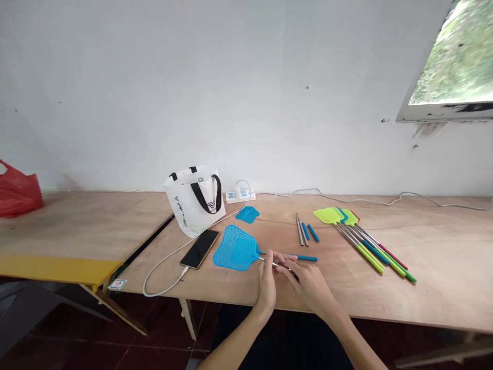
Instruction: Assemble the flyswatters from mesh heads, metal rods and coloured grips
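A blue fly swatter is in both my hands just above the table's front part, its mesh head pointing left. My left hand closes on its thin metal rod near the head. Further along the rod, my right hand pinches it; the rod's end is mostly hidden by the fingers. Just behind lies a second swatter, whose blue handle points right and whose head overlaps the held one. A loose blue swatter head, metal rods and blue handle grips lie farther back.
Several finished-looking swatters in yellow-green, blue and red lie at the right. Left stand a white bag and a phone on a charging cable. A power strip sits by the wall. A red bag rests far left.
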A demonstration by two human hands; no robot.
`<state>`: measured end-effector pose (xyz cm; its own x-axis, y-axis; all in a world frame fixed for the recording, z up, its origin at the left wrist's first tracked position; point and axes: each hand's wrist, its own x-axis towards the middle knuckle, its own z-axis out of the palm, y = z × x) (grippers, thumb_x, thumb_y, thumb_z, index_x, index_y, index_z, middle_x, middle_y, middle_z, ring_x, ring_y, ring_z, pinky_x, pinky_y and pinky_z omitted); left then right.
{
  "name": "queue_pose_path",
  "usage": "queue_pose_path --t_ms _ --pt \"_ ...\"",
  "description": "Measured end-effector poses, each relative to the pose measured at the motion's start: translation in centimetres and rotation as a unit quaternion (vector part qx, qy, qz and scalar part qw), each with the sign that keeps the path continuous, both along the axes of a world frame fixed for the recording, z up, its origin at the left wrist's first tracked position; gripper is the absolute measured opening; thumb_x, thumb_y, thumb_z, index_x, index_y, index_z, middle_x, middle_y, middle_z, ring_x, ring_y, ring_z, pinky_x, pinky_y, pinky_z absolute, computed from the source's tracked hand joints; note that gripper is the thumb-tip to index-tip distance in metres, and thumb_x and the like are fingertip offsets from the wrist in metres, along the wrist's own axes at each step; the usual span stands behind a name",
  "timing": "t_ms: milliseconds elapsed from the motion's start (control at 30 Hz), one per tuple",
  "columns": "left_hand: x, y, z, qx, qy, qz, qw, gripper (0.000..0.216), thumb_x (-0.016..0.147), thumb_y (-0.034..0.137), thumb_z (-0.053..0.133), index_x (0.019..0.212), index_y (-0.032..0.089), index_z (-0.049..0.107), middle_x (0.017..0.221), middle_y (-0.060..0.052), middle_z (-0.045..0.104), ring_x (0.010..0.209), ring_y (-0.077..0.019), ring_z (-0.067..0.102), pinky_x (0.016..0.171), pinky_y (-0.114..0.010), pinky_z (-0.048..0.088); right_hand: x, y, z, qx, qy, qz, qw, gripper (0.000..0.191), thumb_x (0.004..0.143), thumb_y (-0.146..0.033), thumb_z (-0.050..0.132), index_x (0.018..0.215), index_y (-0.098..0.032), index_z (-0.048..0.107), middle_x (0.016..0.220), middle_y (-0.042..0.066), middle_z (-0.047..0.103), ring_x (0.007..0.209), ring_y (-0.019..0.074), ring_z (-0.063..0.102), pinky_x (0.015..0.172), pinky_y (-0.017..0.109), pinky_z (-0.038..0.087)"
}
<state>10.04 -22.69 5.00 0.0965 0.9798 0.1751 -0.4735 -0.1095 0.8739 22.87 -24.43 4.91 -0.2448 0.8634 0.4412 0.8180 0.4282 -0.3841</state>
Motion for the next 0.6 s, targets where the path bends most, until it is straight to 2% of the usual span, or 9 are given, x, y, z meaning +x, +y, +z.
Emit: queue_pose_path --t_ms 133,233,300,333,400,467,533,600 --pt "-0.8 1.3 -0.1 -0.032 -0.017 0.013 0.999 0.054 0.092 0.069 0.05 0.093 0.016 0.064 0.093 -0.014 0.078 0.102 -0.0305 0.073 0.09 -0.041 0.055 -0.2 0.6 0.0 -0.028 0.004 0.01 1.0 0.039 0.105 -0.05 0.037 0.112 -0.027 0.068 0.091 0.004 0.078 0.075 0.0209 0.072 0.06 0.026 0.042" --pt "-1.6 2.1 -0.3 -0.057 0.02 0.024 0.998 0.061 0.091 0.074 0.047 0.105 0.017 0.063 0.095 -0.013 0.077 0.092 -0.0274 0.074 0.076 -0.036 0.058 0.7 1.3 0.0 -0.04 0.021 0.009 0.999 0.029 0.104 -0.046 0.043 0.115 -0.029 0.064 0.104 0.002 0.077 0.084 0.0202 0.073 0.065 0.027 0.045" --pt "-2.2 2.5 -0.4 -0.084 0.098 -0.022 0.991 0.064 0.089 0.076 0.049 0.117 0.019 0.061 0.095 -0.011 0.076 0.077 -0.023 0.074 0.061 -0.03 0.056 1.6 1.7 0.0 -0.049 0.031 -0.001 0.998 0.026 0.104 -0.043 0.044 0.109 -0.03 0.065 0.107 0.001 0.076 0.09 0.0201 0.072 0.069 0.027 0.045" --pt "-2.5 2.6 -0.5 -0.096 0.151 -0.077 0.981 0.065 0.088 0.076 0.05 0.12 0.02 0.06 0.093 -0.01 0.076 0.069 -0.0208 0.072 0.055 -0.028 0.054 2.0 1.9 -0.2 -0.052 0.031 -0.009 0.998 0.025 0.104 -0.042 0.044 0.106 -0.03 0.065 0.106 0.001 0.076 0.091 0.0201 0.071 0.07 0.027 0.045" --pt "-2.9 2.6 -0.8 -0.098 0.262 -0.211 0.937 0.066 0.087 0.077 0.05 0.111 0.018 0.064 0.085 -0.009 0.074 0.055 -0.0167 0.066 0.046 -0.025 0.047 2.7 2.3 -0.7 -0.055 0.023 -0.024 0.998 0.023 0.103 -0.039 0.045 0.101 -0.029 0.066 0.103 0.001 0.075 0.093 0.0203 0.07 0.072 0.028 0.044" --pt "-3.1 2.5 -1.1 -0.058 0.348 -0.291 0.889 0.065 0.089 0.077 0.046 0.093 0.015 0.067 0.076 -0.008 0.072 0.049 -0.0137 0.059 0.043 -0.022 0.041 3.1 2.7 -1.6 -0.054 0.002 -0.031 0.998 0.022 0.102 -0.032 0.046 0.099 -0.028 0.067 0.1 0.002 0.073 0.095 0.021 0.068 0.074 0.029 0.043" --pt "-2.9 2.4 -1.4 0.004 0.399 -0.289 0.87 0.062 0.093 0.072 0.044 0.08 0.015 0.066 0.071 -0.006 0.069 0.048 -0.0114 0.054 0.044 -0.021 0.038 3.3 3.0 -2.7 -0.048 -0.03 -0.023 0.998 0.02 0.099 -0.025 0.048 0.097 -0.026 0.068 0.099 0.004 0.07 0.098 0.0216 0.065 0.078 0.03 0.042" --pt "-2.5 2.3 -1.7 0.06 0.419 -0.252 0.87 0.057 0.096 0.065 0.043 0.077 0.016 0.065 0.067 -0.003 0.066 0.047 -0.01 0.051 0.047 -0.022 0.038 3.3 3.2 -3.7 -0.034 -0.058 -0.012 0.998 0.019 0.096 -0.02 0.049 0.097 -0.024 0.068 0.098 0.005 0.068 0.097 0.0218 0.063 0.081 0.031 0.041"
